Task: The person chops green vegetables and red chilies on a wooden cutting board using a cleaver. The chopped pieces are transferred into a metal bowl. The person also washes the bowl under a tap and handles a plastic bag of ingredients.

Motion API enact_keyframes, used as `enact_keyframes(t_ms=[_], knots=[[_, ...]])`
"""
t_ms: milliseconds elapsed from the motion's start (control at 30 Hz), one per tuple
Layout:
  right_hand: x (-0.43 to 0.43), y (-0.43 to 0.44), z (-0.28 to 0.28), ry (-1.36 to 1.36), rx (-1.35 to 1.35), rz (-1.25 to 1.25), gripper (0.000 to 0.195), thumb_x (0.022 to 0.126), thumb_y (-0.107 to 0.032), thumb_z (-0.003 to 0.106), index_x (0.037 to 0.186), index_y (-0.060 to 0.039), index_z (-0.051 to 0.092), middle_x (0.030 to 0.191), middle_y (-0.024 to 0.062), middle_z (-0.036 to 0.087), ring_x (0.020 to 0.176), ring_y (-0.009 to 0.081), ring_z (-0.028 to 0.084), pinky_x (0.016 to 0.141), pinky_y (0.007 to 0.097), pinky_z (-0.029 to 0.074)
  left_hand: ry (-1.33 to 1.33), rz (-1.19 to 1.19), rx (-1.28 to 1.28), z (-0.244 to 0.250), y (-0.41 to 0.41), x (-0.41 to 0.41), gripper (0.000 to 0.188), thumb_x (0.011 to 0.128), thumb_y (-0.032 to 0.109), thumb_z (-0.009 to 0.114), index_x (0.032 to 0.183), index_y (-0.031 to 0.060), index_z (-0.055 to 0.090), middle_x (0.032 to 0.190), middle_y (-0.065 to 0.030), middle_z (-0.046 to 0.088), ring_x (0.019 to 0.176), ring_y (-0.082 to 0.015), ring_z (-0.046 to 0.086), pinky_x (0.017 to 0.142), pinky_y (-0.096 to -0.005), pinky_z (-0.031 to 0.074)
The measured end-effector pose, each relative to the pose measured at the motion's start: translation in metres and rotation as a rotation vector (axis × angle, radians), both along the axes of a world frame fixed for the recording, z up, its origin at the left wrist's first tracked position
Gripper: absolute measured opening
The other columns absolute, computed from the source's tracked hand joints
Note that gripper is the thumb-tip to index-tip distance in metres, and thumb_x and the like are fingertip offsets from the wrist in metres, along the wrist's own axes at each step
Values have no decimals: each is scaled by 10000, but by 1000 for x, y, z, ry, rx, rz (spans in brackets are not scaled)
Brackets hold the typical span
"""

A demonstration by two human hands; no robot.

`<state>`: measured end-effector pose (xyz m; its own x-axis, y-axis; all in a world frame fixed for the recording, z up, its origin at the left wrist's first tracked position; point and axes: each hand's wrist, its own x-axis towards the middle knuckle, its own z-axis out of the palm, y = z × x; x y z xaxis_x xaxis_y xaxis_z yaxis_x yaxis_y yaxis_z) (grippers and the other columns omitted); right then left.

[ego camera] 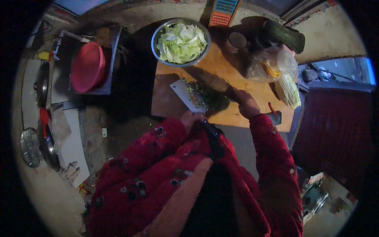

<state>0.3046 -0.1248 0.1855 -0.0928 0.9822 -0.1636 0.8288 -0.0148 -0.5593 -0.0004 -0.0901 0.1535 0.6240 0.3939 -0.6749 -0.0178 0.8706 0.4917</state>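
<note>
My right hand (248,105) is closed around the dark handle of what looks like a broad knife (214,79). Its brownish, shadowed blade reaches up and left above a heap of chopped green herbs (214,99). The herbs partly cover a pale, flat cutting board (182,93) with a small hole in its far corner. My left hand (192,118) is at the board's near edge, fingers curled; its hold is partly hidden. Past the herbs stands a steel bowl (154,49) full of cut napa cabbage (183,44).
On the wooden tabletop (237,114) stand a cup (236,42), plastic bags (263,66), a cabbage piece (288,91) and a large dark-green gourd (284,36). A red chili (272,109) lies near the right edge. A grater (223,13) leans behind; a pink basin (88,67) is left.
</note>
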Motion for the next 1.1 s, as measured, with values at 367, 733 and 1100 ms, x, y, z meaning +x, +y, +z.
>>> enact_keyframes(t_ms=[367, 733, 1100], knots=[[-102, -69, 24, 134, -108, -135, 731, 680, 74, 583, 1364, -124, 418, 1196, 175, 522, 1104, 363, 508, 937, 397, 429, -13, -88, 252, -53, 2, -5, 129, 766, 66, 671, 881, 41, 620, 842, -28, 625, 819, -154, 586, 788, -306, 457], [-89, -86, 18, 522, -17, -357, 660, 700, 73, 647, 1315, -70, 455, 1183, 148, 546, 1071, 287, 549, 916, 367, 449, 26, -133, 193, -20, 9, -34, 238, 787, 33, 632, 1020, 24, 580, 931, -102, 637, 886, -222, 612, 807, -366, 487], [-76, -132, 2, 710, -26, -810, 718, 704, 108, 601, 1373, -53, 397, 1172, 64, 546, 1075, 169, 529, 924, 299, 424, 127, -6, 437, 37, 34, -54, 235, 837, 13, 559, 1062, 40, 497, 893, -112, 605, 821, -266, 621, 732, -371, 512]])
